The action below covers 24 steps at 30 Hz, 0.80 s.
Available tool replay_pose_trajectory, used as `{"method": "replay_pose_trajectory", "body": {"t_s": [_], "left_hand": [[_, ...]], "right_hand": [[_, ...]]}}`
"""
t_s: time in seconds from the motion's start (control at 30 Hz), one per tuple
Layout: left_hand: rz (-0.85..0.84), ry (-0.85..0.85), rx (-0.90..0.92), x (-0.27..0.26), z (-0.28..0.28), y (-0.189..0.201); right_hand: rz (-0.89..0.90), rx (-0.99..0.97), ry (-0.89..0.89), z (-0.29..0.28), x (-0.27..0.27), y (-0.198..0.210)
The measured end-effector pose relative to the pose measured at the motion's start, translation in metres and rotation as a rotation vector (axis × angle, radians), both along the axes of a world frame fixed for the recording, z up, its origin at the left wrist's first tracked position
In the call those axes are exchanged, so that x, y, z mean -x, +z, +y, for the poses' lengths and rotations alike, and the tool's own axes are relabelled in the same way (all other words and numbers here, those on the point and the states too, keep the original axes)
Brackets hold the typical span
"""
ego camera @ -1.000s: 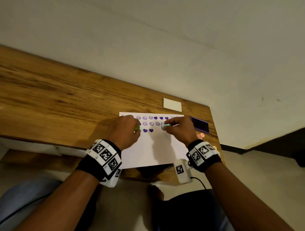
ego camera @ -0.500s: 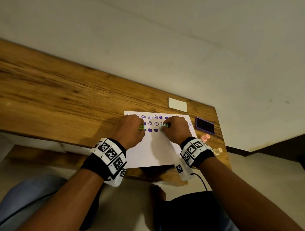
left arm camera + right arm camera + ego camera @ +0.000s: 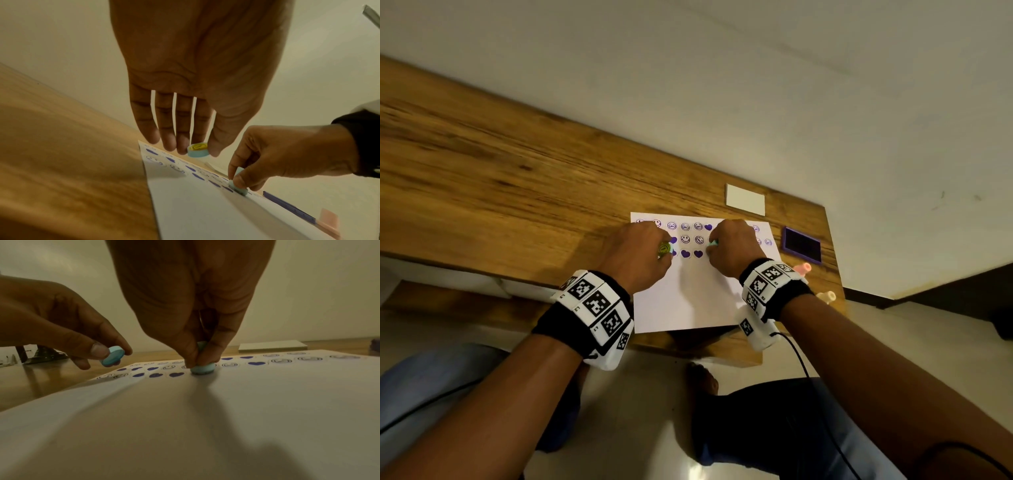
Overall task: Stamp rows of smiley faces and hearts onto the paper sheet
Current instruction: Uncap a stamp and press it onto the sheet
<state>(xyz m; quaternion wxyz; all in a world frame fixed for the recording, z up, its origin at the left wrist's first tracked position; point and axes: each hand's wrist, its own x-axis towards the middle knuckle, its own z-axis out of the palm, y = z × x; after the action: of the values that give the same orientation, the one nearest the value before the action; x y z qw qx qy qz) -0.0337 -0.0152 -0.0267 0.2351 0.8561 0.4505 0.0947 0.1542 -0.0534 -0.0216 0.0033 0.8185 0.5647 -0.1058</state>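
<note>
pale blue stamp (image 3: 202,369) pinched in my right hand (image 3: 736,251), pressed flat on the paper sheet (image 3: 688,298) just right of its third-row hearts. my left hand (image 3: 638,257) pinches a second stamp (image 3: 197,150), yellow-faced, lifted above the sheet's left edge. purple ink pad (image 3: 802,244) lies right of the sheet on the wooden worktop (image 3: 500,192).

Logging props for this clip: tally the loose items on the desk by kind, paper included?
Stamps held in the hands: 2, left and right
Spare stamps at the desk's right edge: 2, pink and cream
Paper sheet: 1
Ink pad: 1
White card: 1
Total: 7
</note>
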Motion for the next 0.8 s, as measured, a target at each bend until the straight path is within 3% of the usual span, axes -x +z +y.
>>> {"method": "replay_pose_trajectory", "body": {"t_s": [0.4, 0.57, 0.8], "left_hand": [[-0.159, -0.005, 0.078, -0.003, -0.009, 0.007], [-0.091, -0.078, 0.061, -0.011, -0.010, -0.002], [-0.037, -0.089, 0.063, -0.014, -0.009, -0.009]], "right_hand": [[0.167, -0.113, -0.120, -0.002, 0.000, 0.012], [0.411, -0.454, -0.372, -0.030, -0.024, 0.010], [0.833, -0.637, -0.571, -0.090, -0.023, 0.015]]}}
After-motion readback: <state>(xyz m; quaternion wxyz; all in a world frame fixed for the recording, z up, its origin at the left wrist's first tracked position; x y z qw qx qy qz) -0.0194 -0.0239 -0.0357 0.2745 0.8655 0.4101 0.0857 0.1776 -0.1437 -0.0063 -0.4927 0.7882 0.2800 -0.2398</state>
